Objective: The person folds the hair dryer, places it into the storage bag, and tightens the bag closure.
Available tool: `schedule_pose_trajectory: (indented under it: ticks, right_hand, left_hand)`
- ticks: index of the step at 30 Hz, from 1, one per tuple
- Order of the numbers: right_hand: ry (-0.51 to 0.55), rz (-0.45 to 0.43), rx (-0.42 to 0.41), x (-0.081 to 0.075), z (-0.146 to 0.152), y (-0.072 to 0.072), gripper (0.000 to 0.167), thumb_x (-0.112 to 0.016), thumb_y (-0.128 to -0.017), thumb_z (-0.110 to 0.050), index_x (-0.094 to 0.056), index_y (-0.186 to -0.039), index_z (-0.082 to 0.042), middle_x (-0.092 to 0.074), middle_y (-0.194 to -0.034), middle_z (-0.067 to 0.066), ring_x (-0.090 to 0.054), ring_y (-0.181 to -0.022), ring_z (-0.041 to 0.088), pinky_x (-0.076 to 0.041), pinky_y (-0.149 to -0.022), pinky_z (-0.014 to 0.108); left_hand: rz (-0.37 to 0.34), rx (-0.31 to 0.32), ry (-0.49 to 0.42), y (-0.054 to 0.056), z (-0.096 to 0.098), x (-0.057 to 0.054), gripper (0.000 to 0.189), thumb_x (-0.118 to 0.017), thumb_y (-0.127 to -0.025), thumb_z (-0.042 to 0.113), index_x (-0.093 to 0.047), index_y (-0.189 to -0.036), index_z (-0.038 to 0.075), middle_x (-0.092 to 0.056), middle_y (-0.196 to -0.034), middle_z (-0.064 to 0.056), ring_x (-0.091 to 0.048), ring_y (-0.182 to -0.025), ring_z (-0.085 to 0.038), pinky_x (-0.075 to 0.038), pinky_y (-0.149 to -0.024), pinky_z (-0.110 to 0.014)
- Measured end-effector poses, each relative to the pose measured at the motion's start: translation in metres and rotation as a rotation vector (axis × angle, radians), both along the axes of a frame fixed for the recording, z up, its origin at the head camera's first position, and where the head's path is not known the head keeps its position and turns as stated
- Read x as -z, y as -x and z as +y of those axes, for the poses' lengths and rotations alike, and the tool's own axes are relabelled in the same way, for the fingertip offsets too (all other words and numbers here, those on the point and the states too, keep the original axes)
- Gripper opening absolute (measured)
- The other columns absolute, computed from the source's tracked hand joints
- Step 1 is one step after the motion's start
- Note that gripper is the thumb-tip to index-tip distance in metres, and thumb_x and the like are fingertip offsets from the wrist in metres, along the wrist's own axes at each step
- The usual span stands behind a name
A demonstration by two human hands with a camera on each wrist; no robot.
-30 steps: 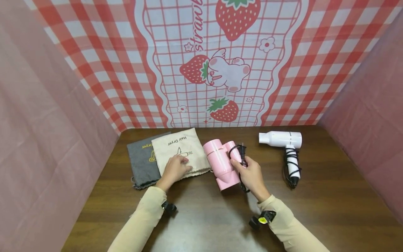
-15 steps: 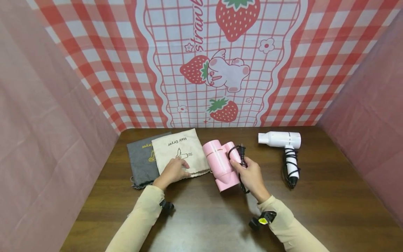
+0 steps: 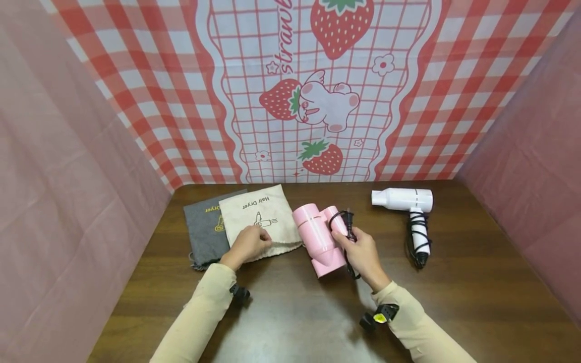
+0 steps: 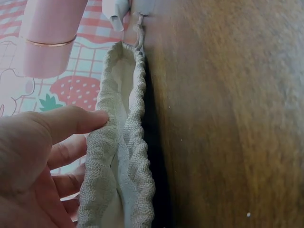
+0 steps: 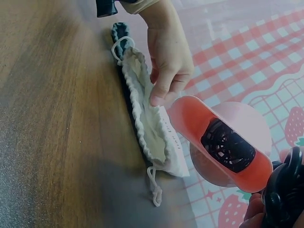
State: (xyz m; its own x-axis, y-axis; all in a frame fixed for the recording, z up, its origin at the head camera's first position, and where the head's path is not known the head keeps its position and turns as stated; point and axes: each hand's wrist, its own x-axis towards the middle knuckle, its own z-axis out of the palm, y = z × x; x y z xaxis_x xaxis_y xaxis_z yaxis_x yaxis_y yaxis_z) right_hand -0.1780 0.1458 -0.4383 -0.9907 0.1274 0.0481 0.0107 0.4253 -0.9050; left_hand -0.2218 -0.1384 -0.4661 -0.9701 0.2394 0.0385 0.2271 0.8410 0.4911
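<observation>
A cream drawstring bag (image 3: 254, 206) printed "Hair Dryer" lies partly over a grey drawstring bag (image 3: 204, 247). My left hand (image 3: 248, 245) pinches the upper edge of its mouth. In the left wrist view, thumb at the gathered rim (image 4: 97, 156), the mouth gapes and pale lining shows inside. Just right of the bag, my right hand (image 3: 363, 252) grips a pink hair dryer (image 3: 313, 232) by its folded handle, which is wound with black cord (image 3: 348, 218). The dryer's nozzle (image 5: 190, 118) points toward the bag's mouth in the right wrist view.
A white hair dryer (image 3: 401, 199) lies at the right on the brown wooden table (image 3: 290, 322), black cord wound round its handle. A strawberry-patterned cloth (image 3: 327, 91) hangs at the back, with pink cloth (image 3: 526, 166) at both sides.
My left hand has shifted slightly left and lifted the cream bag's upper edge, so its mouth gapes wider. The right hand and the pink hair dryer have hardly moved.
</observation>
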Motion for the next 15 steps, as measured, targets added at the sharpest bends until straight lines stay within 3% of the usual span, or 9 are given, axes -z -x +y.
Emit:
schedule_pose_trajectory:
  ticks: [15]
  right_hand:
    - [0.001,-0.01,-0.013,0.0052,0.0,0.0009,0.034,-0.069,-0.089,-0.03,-0.069,-0.104,0.001,-0.068,-0.083,0.013,-0.056,-0.065,0.011,-0.049,-0.059,0.023]
  left_hand:
    - [0.013,-0.041,-0.016,0.0029,0.0006,0.0029,0.013,-0.072,-0.086,0.024,-0.072,-0.077,0.015,-0.071,-0.078,0.002,-0.061,-0.072,-0.014,-0.051,-0.073,-0.033]
